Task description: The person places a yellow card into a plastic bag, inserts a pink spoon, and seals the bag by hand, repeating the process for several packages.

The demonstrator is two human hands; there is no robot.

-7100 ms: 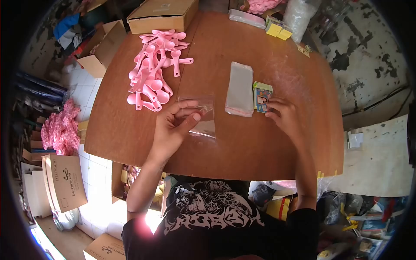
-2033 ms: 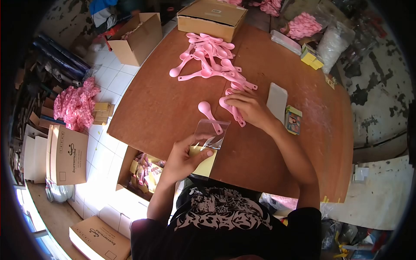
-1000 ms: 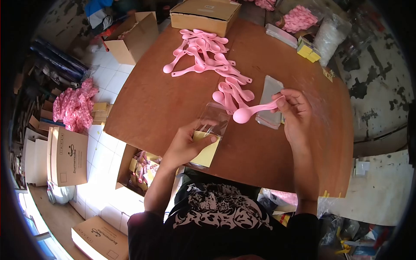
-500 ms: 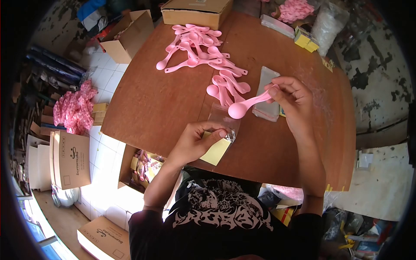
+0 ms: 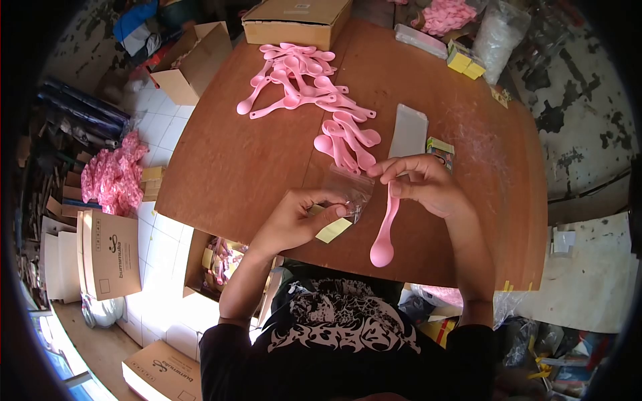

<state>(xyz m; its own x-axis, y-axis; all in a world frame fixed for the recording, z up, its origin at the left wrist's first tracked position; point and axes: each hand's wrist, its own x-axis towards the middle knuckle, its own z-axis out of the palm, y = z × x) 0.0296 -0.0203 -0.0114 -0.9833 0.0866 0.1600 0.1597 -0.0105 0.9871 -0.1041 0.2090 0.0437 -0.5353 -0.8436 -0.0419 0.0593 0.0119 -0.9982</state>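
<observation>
A small clear plastic bag (image 5: 354, 189) is pinched in my left hand (image 5: 301, 217) over the near part of the table, its upper end pointing away from me. Pale yellow card (image 5: 333, 230) shows below my left thumb. My right hand (image 5: 435, 190) grips a pink spoon (image 5: 382, 248) by its handle end, with the bowl toward me. The right fingertips are close beside the bag's upper edge. Just beyond the bag lies a small group of pink spoons (image 5: 343, 139), and farther back a larger pile of spoons (image 5: 294, 77).
A stack of clear bags (image 5: 409, 134) and a small box (image 5: 440, 151) lie beyond my right hand on the brown table (image 5: 221, 160). A cardboard box (image 5: 297, 23) stands at the far edge, with yellow boxes (image 5: 466, 61) at the far right.
My right hand has come down and nearer the bag. The spoon it holds has swung from bowl pointing left to bowl hanging toward me, uncovering the small box behind.
</observation>
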